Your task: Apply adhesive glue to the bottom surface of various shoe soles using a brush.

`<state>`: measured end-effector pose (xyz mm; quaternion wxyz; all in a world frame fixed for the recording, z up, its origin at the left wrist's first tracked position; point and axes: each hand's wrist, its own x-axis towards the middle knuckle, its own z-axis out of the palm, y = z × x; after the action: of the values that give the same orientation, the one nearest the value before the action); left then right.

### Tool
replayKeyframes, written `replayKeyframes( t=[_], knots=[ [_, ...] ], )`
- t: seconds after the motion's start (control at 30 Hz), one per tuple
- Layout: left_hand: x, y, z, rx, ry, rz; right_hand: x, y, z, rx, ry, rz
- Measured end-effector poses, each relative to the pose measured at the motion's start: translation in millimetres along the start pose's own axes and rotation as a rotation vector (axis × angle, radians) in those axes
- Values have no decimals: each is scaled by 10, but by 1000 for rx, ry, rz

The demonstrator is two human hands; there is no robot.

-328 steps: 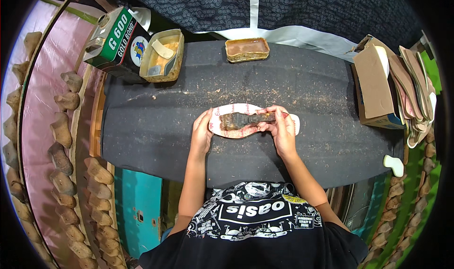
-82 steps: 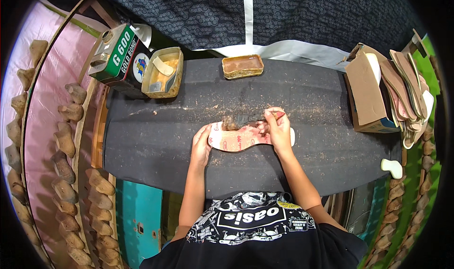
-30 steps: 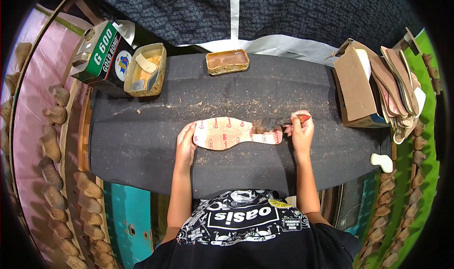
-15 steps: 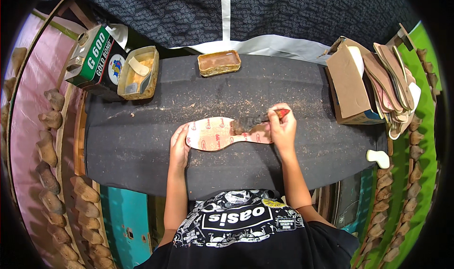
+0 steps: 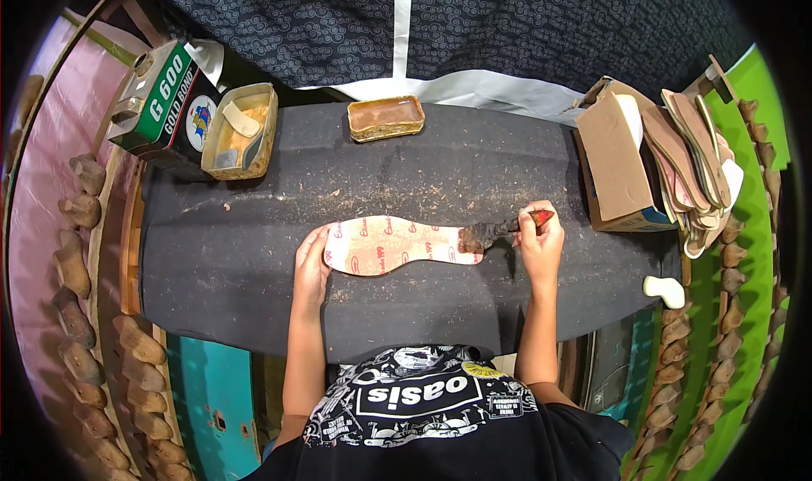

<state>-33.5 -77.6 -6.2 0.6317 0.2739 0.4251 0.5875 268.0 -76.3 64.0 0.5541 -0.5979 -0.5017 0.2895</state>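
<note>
A pale pink shoe insole board (image 5: 385,246) with red print lies crosswise just above the table, its wide end at the left. My left hand (image 5: 312,257) is closed on that wide end, thumb over the rim. In my right hand (image 5: 540,234) is a brush (image 5: 499,230) with a red-tipped handle, its dark, glue-caked part pointing left. The brown bristles rest on the narrow right end of the insole board.
On the dark cloth-covered table (image 5: 254,286) lie scattered shavings. A shallow glue tray (image 5: 386,120) stands at the back, a tub (image 5: 242,131) and metal can (image 5: 161,109) at left. A cardboard box (image 5: 622,164) of soles stands right, above a white sole piece (image 5: 664,291). Shoe lasts (image 5: 72,274) line both sides.
My right hand has moved right and slightly nearer, taking the bristles from the insole board's middle to its right end. My left hand keeps its grip; the whole view has shifted slightly.
</note>
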Motion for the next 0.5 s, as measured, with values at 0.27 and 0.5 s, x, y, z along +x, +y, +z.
replayKeyframes(
  t=[0.27,0.5],
  knots=[
    [4,-19,-2,1,-2,-5,-175,-160,414,65,-189,-75],
    [2,-25,-2,1,-7,9,-186,-113,296,-78,-174,-149]
  ],
)
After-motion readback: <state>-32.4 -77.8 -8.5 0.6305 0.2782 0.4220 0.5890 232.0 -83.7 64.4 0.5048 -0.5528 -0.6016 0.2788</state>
